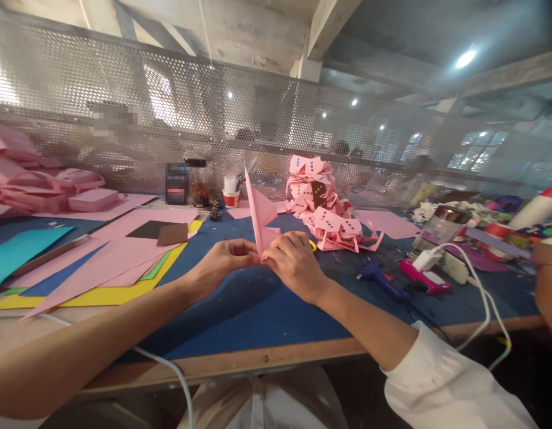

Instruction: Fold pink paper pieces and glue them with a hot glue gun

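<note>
Two bare hands meet over one blue mat [240, 322]; take that spot as the clock's centre, with 12 straight ahead. The left hand [233, 255] is closed in a pinch of thumb and fingers on one folded pink sheet [258, 211], and the right hand [298, 262] has its fingers curled in on the same sheet's lower end — the sheet stands upright at the centre, its tip pointing up.

At 1 o'clock rises one heap of dotted pink pieces [312, 193], too tangled to count. One red-and-white cup [231, 198] stands near 11, one dark-lidded jar [199, 186] to its left. Toward 9 and 10 lie one black square [146, 229], one brown square [172, 235], one yellow sheet [97, 296] and one cyan sheet [25, 251]. At 3 are one blue glue gun [383, 279] and — just past it — one magenta block [421, 277] bearing one white plug [426, 260].
</note>
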A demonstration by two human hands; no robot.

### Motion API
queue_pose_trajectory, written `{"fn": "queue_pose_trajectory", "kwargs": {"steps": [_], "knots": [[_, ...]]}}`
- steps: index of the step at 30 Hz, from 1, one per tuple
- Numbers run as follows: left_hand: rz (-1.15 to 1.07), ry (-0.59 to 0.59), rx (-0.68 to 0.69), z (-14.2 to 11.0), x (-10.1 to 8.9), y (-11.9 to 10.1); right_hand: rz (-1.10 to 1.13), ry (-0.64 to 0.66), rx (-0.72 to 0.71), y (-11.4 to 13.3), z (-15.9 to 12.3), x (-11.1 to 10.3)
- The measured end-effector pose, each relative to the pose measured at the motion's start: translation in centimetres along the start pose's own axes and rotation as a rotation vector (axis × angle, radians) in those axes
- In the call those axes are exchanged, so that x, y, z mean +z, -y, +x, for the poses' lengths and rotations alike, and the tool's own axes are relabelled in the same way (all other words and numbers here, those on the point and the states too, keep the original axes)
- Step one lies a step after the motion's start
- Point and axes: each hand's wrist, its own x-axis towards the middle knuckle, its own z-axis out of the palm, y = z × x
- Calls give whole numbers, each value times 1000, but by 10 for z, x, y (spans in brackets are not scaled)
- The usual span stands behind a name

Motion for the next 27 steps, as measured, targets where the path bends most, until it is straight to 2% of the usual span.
{"fn": "queue_pose_trajectory", "kwargs": {"steps": [11, 17, 21, 27], "knots": [[24, -7, -26, -3, 4, 2, 1, 40, 43, -4, -1, 5], [58, -54, -26, -5, 8, 1, 4, 29, 64, -4, -1, 6], [90, -54, 1, -6, 9, -1, 8, 26, 72, -3, -1, 6], [215, -131, 58, -8, 15, -7, -25, 32, 82, -1, 1, 4]]}}
